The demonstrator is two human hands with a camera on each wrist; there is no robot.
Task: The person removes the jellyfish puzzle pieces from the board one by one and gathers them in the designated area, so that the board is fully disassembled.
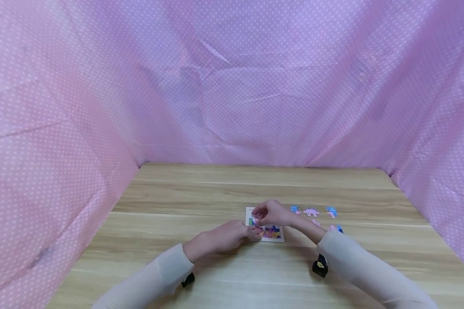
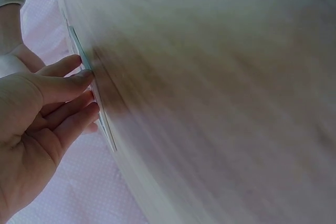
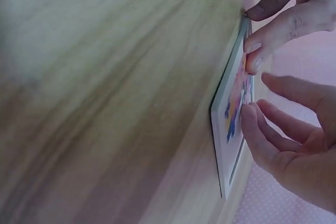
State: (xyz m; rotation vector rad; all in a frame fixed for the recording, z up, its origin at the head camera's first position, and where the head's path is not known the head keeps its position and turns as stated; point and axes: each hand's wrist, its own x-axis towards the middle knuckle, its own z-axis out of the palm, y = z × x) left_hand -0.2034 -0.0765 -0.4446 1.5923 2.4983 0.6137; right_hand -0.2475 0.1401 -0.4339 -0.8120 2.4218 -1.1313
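Note:
A small jigsaw board (image 1: 281, 238) with a white border and a colourful picture lies flat on the table. My left hand (image 1: 233, 234) rests at its left side. In the right wrist view the left thumb (image 3: 255, 12) touches the board's edge while the other fingertips press on the picture. Over the upper left part of the board, my right hand (image 1: 272, 213) pinches a small pale puzzle piece (image 1: 255, 220), mostly covered by the fingers. The right thumb (image 3: 250, 115) comes down right at the picture's surface.
To the right of the board lie several loose puzzle pieces, among them a pink one (image 1: 311, 212) and a blue and pink one (image 1: 331, 211). They rest on a wooden table (image 1: 201, 184). Pink dotted cloth (image 1: 232, 107) hangs around the back and sides.

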